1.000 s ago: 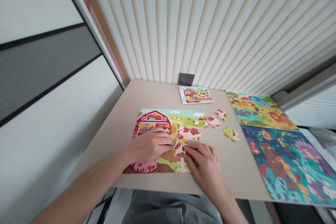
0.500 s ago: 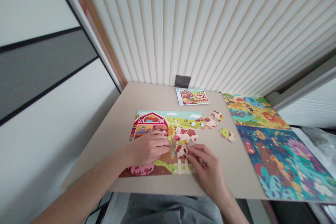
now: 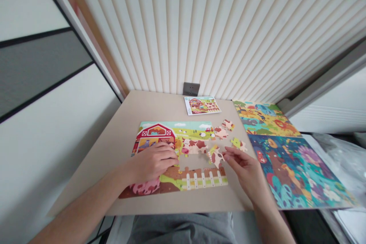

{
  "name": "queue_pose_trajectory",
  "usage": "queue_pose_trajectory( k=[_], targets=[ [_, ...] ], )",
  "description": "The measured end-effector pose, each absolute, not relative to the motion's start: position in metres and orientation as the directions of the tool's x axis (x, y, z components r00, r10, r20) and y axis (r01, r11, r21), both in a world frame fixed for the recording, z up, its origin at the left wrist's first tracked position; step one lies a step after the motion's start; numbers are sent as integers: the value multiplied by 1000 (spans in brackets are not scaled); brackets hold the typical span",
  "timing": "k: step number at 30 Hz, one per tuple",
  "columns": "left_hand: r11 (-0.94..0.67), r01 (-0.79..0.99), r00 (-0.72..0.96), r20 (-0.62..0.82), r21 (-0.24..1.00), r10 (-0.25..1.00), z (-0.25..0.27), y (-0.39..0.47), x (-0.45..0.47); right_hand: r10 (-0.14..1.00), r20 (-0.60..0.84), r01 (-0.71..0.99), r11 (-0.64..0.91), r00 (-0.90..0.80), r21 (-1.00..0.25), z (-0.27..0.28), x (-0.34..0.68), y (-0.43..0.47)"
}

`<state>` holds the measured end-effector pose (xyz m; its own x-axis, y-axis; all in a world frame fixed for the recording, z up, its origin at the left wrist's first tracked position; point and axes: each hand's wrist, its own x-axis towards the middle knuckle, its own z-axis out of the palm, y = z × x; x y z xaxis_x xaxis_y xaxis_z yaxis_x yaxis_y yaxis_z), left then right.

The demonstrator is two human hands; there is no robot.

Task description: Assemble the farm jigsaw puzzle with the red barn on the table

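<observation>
A farm puzzle with a red barn lies partly joined on the table, with a gap between the cow's upper part and the white fence. Over the barn's lower right rests my left hand, fingers laid across the pieces and grasping none; its fingertips reach the gap's left edge. Beyond the gap's right side, my right hand pinches a puzzle piece with brown-and-cream cow patches by its right edge. This piece is tilted and appears raised. Close by lie loose pieces: a green-and-cream one and two cow-patterned ones.
At the table's back lies a reference picture card, below a dark wall socket. On the right are two assembled puzzles, one yellow with animals and one dark blue. Fluted panelling rises behind.
My right hand has drawn the cow-patched piece from the gap out to the right, uncovering the gap and more of the fence. My left hand stays on the puzzle. The view has shifted slightly.
</observation>
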<state>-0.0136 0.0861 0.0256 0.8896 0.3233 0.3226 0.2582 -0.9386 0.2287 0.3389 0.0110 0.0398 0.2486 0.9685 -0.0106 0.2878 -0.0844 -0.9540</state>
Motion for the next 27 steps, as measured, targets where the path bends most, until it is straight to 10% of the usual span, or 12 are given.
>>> queue_pose_trajectory(
  k=[27],
  targets=[
    [-930,268,876,339,250,343,26,87,-14,953,90,531,-81,288,-844,14,364,12]
  ],
)
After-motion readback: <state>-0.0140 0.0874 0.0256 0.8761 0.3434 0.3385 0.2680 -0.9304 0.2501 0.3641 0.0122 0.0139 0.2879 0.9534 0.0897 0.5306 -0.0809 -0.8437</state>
